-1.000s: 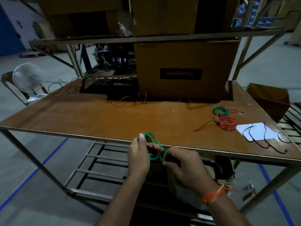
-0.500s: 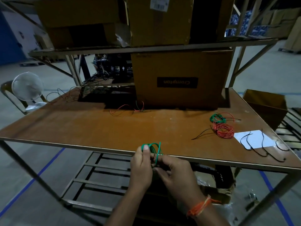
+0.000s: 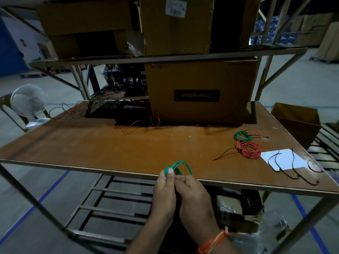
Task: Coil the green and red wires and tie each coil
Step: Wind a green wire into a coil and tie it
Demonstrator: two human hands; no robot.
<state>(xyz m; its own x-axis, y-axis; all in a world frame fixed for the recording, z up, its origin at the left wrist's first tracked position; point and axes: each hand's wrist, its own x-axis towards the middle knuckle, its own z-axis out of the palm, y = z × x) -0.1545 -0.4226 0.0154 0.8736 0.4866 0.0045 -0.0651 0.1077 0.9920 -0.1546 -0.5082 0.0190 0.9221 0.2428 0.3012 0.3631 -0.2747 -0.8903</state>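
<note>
- A thin green wire coil (image 3: 178, 168) is being held at the near edge of the brown wooden table (image 3: 113, 143), around 6 o'clock.
- The coil is being pinched by the left hand (image 3: 163, 194), thumb pressed on its loops.
- It is also being gripped by the right hand (image 3: 196, 197), fingers curled at its lower side.
- A finished green coil (image 3: 242, 136) and a red wire coil (image 3: 249, 150) are lying touching at 2 o'clock, beside a white paper sheet (image 3: 283, 158).

Brown table (image 3: 110, 143): cardboard box (image 3: 200, 92), green coil (image 3: 242, 135), red coil (image 3: 249, 150), white paper (image 3: 283, 159).
</note>
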